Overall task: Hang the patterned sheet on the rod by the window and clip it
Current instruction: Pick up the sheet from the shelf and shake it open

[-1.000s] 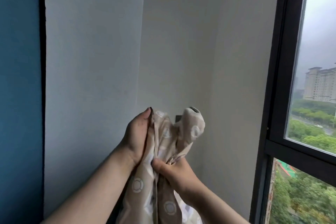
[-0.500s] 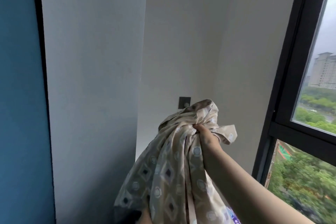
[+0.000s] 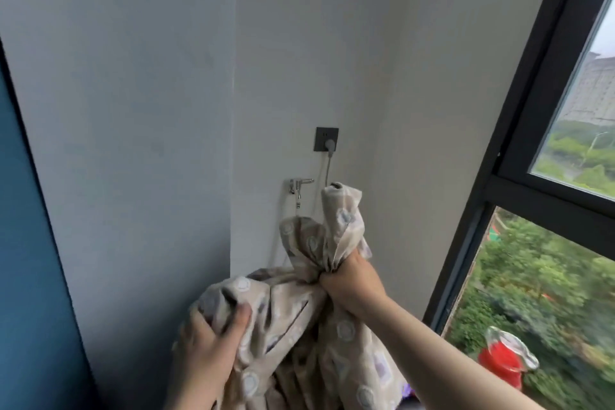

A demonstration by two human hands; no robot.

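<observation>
Up in the corner beside the window (image 3: 519,130), you have the patterned sheet (image 3: 289,309) bunched in front of the wall and lifted in both hands. Your right hand (image 3: 352,286) is clenched tight round a gathered neck of cloth, with a loose end poking up above the fist. Your left hand (image 3: 213,353), lower and nearer you, has its fingers curled into a fold, thumb pressed on top. The rest of the cloth hangs down out of view.

The rod is nowhere in sight, so I can't tell how far you must reach. Behind the sheet are a dark wall socket (image 3: 326,139) with a plugged-in cable (image 3: 327,170) and, just below, a metal tap (image 3: 300,184). The raised end of cloth sits close in front of the cable from this angle, though whether it touches is hard to say.

Expect thin, limp cloth: light, with no stiffness, and likely to slide off a smooth rod under its own hanging weight. A fistful holds firmly but buries the edge. It would be better to find a hem or corner and pinch along it, hands well apart, so the sheet spreads flat over the rod before clipping. Mind it doesn't snag on the tap.
</observation>
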